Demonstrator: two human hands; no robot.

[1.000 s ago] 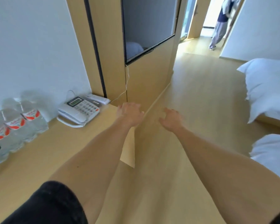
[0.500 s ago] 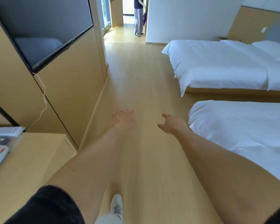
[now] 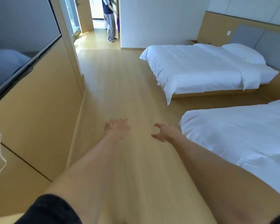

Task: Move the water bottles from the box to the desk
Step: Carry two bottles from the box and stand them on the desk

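Both my arms stretch forward over the wooden floor point(image 3: 120, 94). My left hand point(image 3: 117, 128) is empty, its fingers relaxed and spread. My right hand point(image 3: 166, 132) is empty too, with fingers loosely curved and the thumb apart. No water bottles, box or desk top show in this view.
A wooden cabinet wall point(image 3: 39, 110) with a dark TV screen point(image 3: 19, 46) runs along the left, a white cable point(image 3: 0, 159) hanging on it. Two white beds point(image 3: 200, 70) point(image 3: 241, 135) stand on the right. A person point(image 3: 110, 18) stands in the far doorway.
The view has swung right, away from the desk with its bottles and telephone, toward the floor and beds. Both hands stay empty and stretched out in front.
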